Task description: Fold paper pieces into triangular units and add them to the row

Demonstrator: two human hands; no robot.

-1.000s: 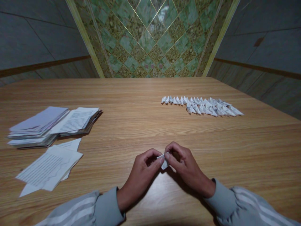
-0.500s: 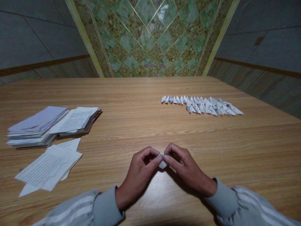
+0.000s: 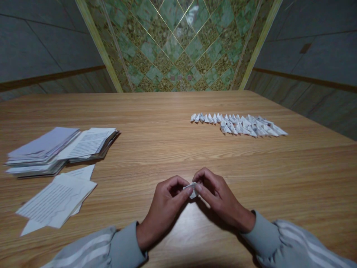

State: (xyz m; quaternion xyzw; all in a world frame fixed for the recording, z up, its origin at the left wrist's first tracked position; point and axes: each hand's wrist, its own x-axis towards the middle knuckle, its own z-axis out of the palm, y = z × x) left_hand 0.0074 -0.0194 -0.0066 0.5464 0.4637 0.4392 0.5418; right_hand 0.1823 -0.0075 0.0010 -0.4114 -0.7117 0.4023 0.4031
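Between my two hands, just over the near middle of the table, is a small folded piece of white paper (image 3: pixel 193 192). My left hand (image 3: pixel 167 199) pinches its left side between thumb and fingers. On the other side, my right hand (image 3: pixel 219 195) grips the paper's right edge, with the thumb on the near face. The far face of the paper and several fingertips are hidden behind the thumbs. Farther off to the right, several small folded paper boats (image 3: pixel 240 124) stand in two close rows.
The wooden table (image 3: pixel 150 141) reaches to a tiled wall (image 3: pixel 178 44). At the left lies an open book or stack of papers (image 3: pixel 41 143), its right part (image 3: pixel 90 143) printed. Nearer, loose written sheets (image 3: pixel 60 199) overlap each other.
The folded paper has turned slightly between my fingers, and more of its left corner shows by my left thumb. My right hand has shifted a little to the left. Both hands keep their hold.
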